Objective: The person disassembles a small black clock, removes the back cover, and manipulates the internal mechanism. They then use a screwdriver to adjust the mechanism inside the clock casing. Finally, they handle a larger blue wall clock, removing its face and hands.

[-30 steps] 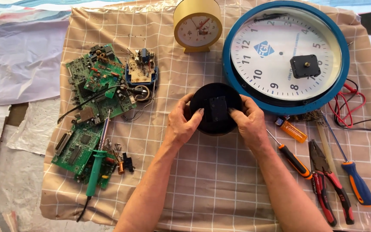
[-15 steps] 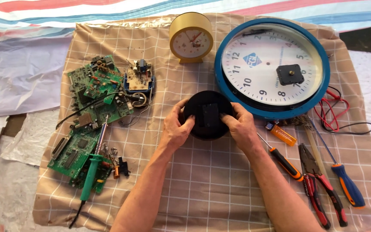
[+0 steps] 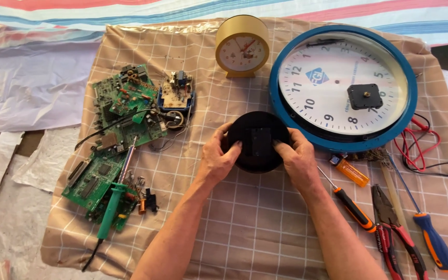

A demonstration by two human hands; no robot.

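Note:
A small round black clock (image 3: 257, 140) lies back-up on the checked beige cloth (image 3: 255, 228), with a rectangular mechanism housing at its centre. My left hand (image 3: 220, 158) grips its left edge, thumb on the back. My right hand (image 3: 295, 158) grips its right edge, thumb pressing near the housing. Both forearms reach in from the bottom of the view.
A large blue-rimmed wall clock (image 3: 343, 85) with a black movement on its face lies right of my hands. A small yellow alarm clock (image 3: 242, 46) stands behind. Green circuit boards (image 3: 115, 140) and a green soldering iron (image 3: 112, 210) lie left. Screwdrivers (image 3: 356, 210), pliers (image 3: 390, 223) and red and black leads (image 3: 421, 148) lie right.
The view has shifted, so everything sits slightly lower and further left in frame. My hands keep hold of the black clock, with my thumbs moving a little on its back.

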